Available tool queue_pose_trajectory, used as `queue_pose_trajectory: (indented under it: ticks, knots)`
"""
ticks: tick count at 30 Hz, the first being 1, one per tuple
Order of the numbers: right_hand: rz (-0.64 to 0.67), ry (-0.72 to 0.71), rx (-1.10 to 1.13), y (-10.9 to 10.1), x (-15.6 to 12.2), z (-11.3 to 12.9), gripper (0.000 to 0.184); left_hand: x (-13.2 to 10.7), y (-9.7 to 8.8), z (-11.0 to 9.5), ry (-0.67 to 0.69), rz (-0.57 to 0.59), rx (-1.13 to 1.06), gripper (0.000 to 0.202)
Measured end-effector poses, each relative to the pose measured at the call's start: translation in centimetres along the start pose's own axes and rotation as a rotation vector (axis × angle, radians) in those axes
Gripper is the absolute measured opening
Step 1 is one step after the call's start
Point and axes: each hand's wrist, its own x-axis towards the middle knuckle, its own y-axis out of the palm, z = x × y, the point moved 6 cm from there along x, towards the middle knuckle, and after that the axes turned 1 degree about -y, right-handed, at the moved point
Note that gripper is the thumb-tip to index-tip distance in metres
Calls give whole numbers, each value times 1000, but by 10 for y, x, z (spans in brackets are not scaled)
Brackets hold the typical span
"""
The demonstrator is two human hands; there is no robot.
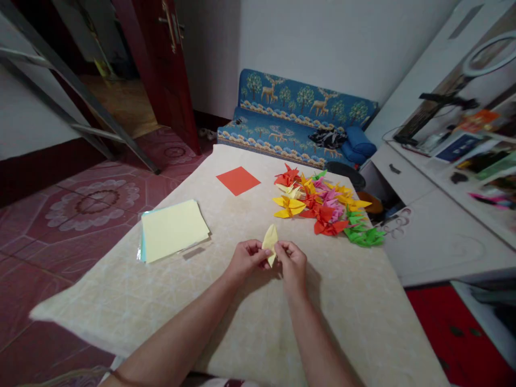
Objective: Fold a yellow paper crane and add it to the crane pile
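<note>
Both my hands meet over the middle of the beige table (121,301). My left hand (245,260) and my right hand (293,263) each pinch a pale yellow folded paper piece (270,238) that stands upright between them, its pointed tip up. A stack of pale yellow paper sheets (172,229) lies to the left of my hands. A single red square sheet (238,180) lies farther back. A pile of several folded paper figures (322,207) in red, yellow, pink, orange and green lies at the back right.
A blue patterned sofa (298,115) stands behind the table. White furniture (439,236) with a cluttered shelf runs along the right. A dark red door (167,64) is open at the back left, and a metal ladder (76,102) leans over the red tiled floor.
</note>
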Motion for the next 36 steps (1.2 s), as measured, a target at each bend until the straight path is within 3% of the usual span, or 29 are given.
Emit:
queue_pose_trajectory:
  ticks: [8,17,26,32,36]
  knots:
    - [86,172,228,4,2,-20,25,-1,4,0,-28,113,-39,45]
    - [47,119,302,2,2,-22,19,1,4,2,-22,122,-36,39]
    - [97,125,336,7,-2,-18,21,4,2,5,-37,83,-39,39]
    - [128,90,243,7,-3,-17,20,2,-3,2,28,-69,63,31]
    - [60,28,122,3,-3,-16,21,1,-3,1,49,-84,139,32]
